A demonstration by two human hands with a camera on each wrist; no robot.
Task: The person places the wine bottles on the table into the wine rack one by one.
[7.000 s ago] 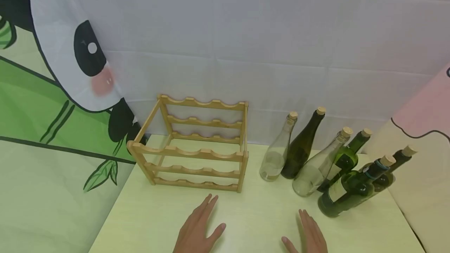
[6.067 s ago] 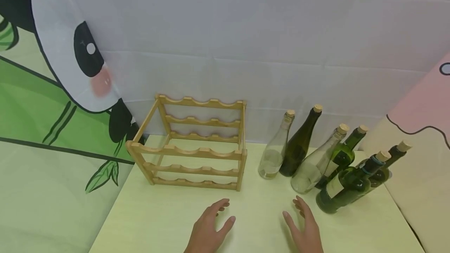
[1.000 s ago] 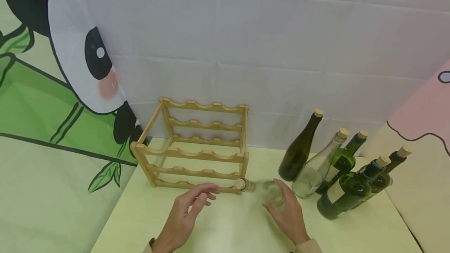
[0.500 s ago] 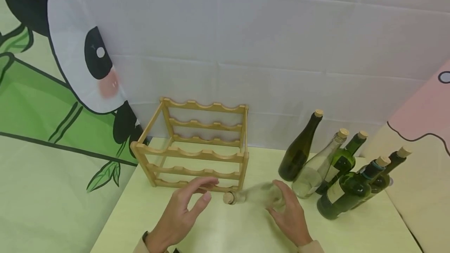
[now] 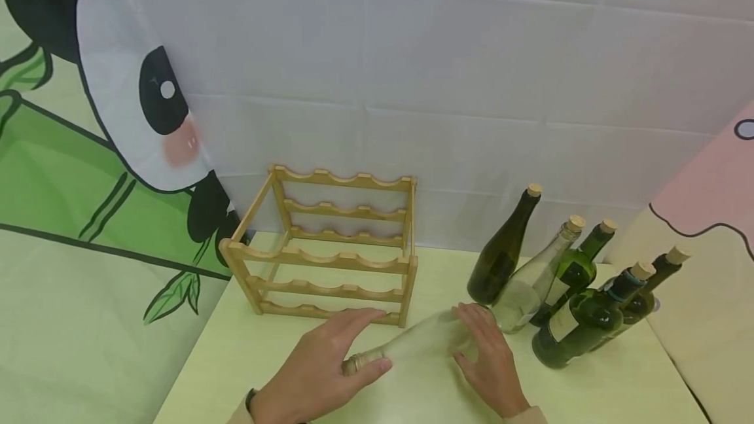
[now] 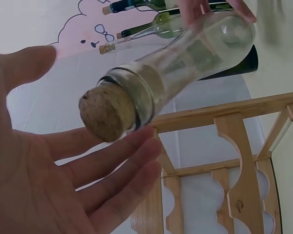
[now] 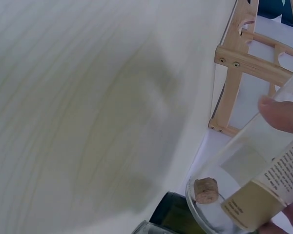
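A clear glass bottle [image 5: 419, 340] with a cork stopper [image 6: 107, 111] lies nearly level above the table, its neck toward the left. My right hand [image 5: 490, 364] grips it around the body near the base. A pale label [image 7: 256, 204] shows on its side in the right wrist view, with a cork-like piece visible through the glass. Around the neck my left hand [image 5: 323, 366] is spread, thumb apart from the fingers; the left wrist view shows the cork end between them. Behind both hands stands a wooden bottle rack [image 5: 346, 258] with scalloped rails, no bottles in it.
Right of the rack stand a dark bottle [image 5: 499, 250], a second clear bottle [image 5: 526, 294] and several green bottles [image 5: 589, 320], all corked and close together. A printed cloth [image 5: 459, 70] hangs behind the table [image 5: 235, 358].
The clear bottle, earlier upright beside the dark bottle, is now tipped in my right hand. Over the last second its neck swung left and nearer, into my left hand's spread. The rack stays put.
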